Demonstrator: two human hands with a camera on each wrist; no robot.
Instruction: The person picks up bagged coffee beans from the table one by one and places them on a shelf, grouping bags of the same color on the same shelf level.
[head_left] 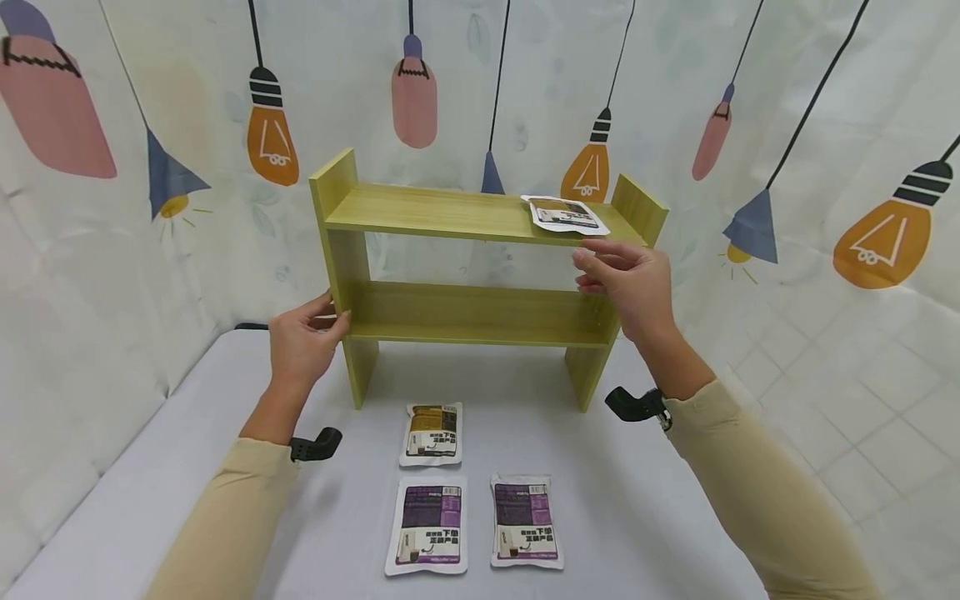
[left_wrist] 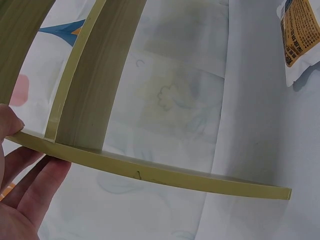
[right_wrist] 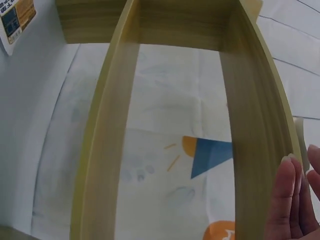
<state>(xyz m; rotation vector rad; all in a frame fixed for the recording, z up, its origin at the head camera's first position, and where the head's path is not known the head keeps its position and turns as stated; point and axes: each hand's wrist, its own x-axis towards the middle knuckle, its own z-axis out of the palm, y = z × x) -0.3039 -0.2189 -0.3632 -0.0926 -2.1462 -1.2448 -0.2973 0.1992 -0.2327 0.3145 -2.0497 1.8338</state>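
Note:
A small two-tier wooden shelf point(head_left: 450, 213), yellowish green, stands upright on the table. My left hand point(head_left: 302, 343) grips its left side panel; in the left wrist view the thumb is on one side of the panel edge point(left_wrist: 165, 175) and the fingers on the other. My right hand point(head_left: 633, 283) is at the front edge of the top board near the right end, fingers fairly straight and holding nothing. Just above it, a white packet point(head_left: 566, 216) with a brown label lies on the top board, its front corner over the edge. The right wrist view shows the fingertips point(right_wrist: 287, 172) right at the board's edge.
In front of the shelf, a brown-labelled packet point(head_left: 432, 435) lies on the white tabletop point(head_left: 622, 517). Nearer are two purple-labelled packets, one on the left point(head_left: 429, 525) and one on the right point(head_left: 526, 522). A curtain point(head_left: 480, 100) printed with lamps hangs behind.

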